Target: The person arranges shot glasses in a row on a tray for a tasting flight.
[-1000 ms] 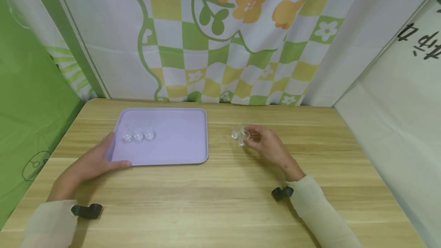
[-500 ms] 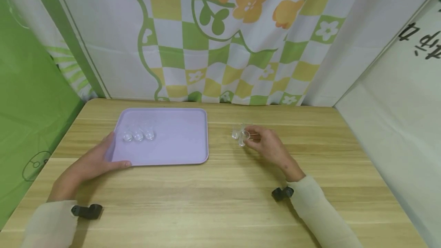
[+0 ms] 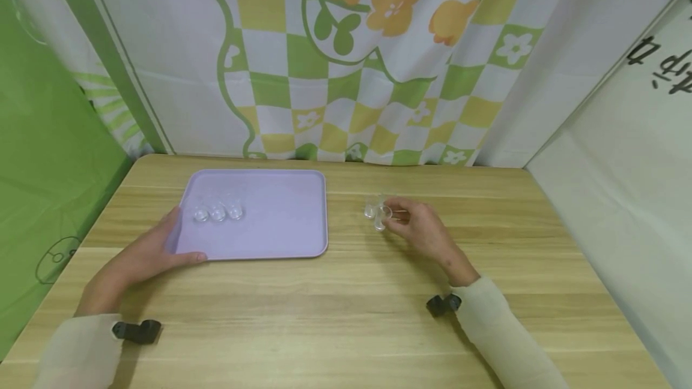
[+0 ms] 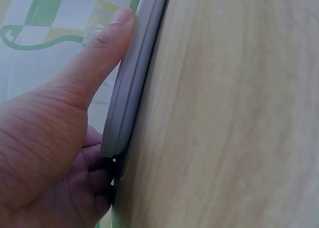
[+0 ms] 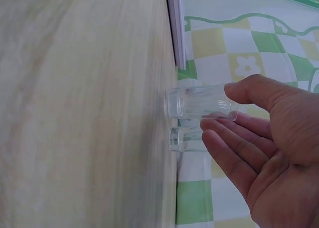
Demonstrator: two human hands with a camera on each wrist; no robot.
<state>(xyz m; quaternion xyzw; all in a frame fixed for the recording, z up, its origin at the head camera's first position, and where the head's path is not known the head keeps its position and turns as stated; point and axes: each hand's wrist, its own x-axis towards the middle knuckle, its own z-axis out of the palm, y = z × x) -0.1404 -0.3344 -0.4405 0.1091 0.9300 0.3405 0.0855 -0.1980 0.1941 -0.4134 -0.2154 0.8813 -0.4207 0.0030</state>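
Observation:
My left hand holds the near left corner of a lilac tray, its thumb along the front rim and its fingers by the left side. Three small clear shot glasses stand in a row in the tray's left part. Right of the tray, my right hand pinches another shot glass near its rim between thumb and fingers. That glass is upright, its base right at the tabletop. Close beside it stands a further shot glass, partly hidden by the fingers in the right wrist view.
The wooden table extends to a patterned green, yellow and white curtain along its back edge. A green cloth hangs at the left and a white sheet with dark writing at the right. Each wrist wears a small black camera.

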